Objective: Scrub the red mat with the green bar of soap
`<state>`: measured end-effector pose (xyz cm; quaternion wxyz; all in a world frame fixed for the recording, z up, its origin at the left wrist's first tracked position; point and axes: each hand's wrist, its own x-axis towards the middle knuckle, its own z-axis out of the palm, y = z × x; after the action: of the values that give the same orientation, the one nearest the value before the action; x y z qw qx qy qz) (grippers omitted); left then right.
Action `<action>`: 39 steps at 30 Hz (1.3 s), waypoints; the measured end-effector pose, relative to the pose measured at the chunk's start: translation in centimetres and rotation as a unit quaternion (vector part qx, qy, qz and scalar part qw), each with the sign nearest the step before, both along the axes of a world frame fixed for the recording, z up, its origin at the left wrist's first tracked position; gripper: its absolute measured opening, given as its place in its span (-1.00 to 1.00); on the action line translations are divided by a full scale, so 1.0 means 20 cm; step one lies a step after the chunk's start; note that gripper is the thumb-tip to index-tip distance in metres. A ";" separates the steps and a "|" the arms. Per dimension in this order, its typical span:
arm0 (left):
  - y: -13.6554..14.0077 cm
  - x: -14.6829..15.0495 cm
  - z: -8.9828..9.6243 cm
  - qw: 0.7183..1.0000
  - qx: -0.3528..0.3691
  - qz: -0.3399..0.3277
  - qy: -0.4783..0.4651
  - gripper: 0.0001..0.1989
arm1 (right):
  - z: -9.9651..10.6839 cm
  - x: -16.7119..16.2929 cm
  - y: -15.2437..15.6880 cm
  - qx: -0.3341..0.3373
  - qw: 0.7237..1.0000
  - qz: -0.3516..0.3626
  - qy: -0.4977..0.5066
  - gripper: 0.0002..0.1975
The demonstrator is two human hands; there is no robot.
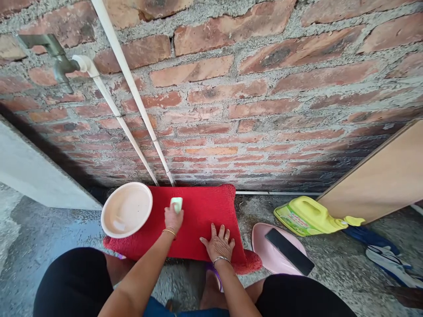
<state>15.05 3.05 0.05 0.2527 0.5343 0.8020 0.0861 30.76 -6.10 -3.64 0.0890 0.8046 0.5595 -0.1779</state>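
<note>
Cloth (200,204), red and spread out, lies beneath both hands. A pale green soap bar (177,204) is on it, left of its middle, at twelve o'clock from the left hand (173,219), which pinches the bar in its fingers. From the right hand (219,243), the bar sits between ten and eleven o'clock. The right hand rests palm down on the cloth, fingers spread, at four o'clock from the left. At nine o'clock from the left hand, a pale bowl (139,193) stands partly on the cloth. At three o'clock from the right hand, a pink dish (260,246) bears a dark phone (290,252); a yellow jug (306,216) lies just beyond, nearer two. Brick wall (211,123) fills twelve o'clock.
</note>
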 end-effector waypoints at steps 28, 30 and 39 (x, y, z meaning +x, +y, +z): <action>-0.12 -0.13 0.01 0.997 -0.016 0.045 0.056 -0.48 | 0.00 0.00 0.01 -0.002 1.000 0.000 0.008 -0.26; -0.14 -0.17 0.00 0.994 -0.022 0.080 0.078 -0.46 | 0.01 0.00 0.00 -0.006 1.000 -0.002 0.007 -0.26; -0.40 0.24 -0.07 0.974 -0.051 -0.211 -0.064 -0.36 | 0.04 0.01 0.00 -0.021 1.000 -0.001 -0.007 -0.39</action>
<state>19.91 -4.89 -1.43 0.3428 0.6715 0.6566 0.0232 30.94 -6.14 -2.87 0.1091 0.8046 0.5539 -0.1843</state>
